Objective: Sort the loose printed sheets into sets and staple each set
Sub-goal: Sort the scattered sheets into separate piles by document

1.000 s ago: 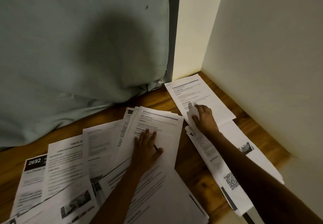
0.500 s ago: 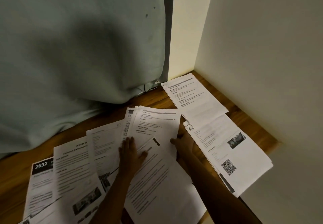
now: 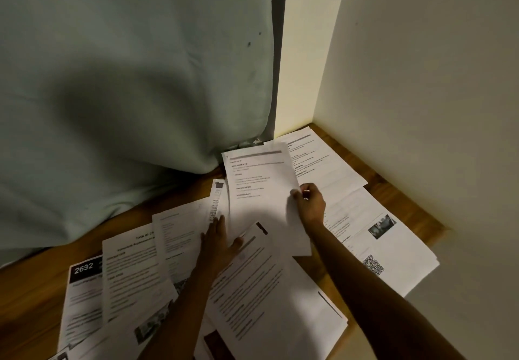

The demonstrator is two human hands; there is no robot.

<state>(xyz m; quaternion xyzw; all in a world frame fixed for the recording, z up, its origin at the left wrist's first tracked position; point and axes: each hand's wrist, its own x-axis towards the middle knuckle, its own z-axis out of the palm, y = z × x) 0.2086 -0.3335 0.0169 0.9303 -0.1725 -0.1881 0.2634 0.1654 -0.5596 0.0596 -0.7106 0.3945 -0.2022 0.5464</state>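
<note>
Head view: right grip (image 3: 310,203) pinches the right edge of one printed sheet (image 3: 261,191), which looks tilted up off the rest. Left grip (image 3: 217,243) lies flat, fingers straight, pressing on the loose fan of sheets (image 3: 126,269). Beyond the held sheet sit a corner stack (image 3: 328,163) and a QR stack (image 3: 393,247), edges touching. Progress, my read: early. Sorting is underway, most pages are unsorted, and no staple or stapler is visible. Paper is thin, white, matte, rectangular and floppy, with grey print. The surface (image 3: 31,289) is wood grain, with soft pale cloth (image 3: 126,78) hanging behind and a plain wall (image 3: 421,78) to the right
</note>
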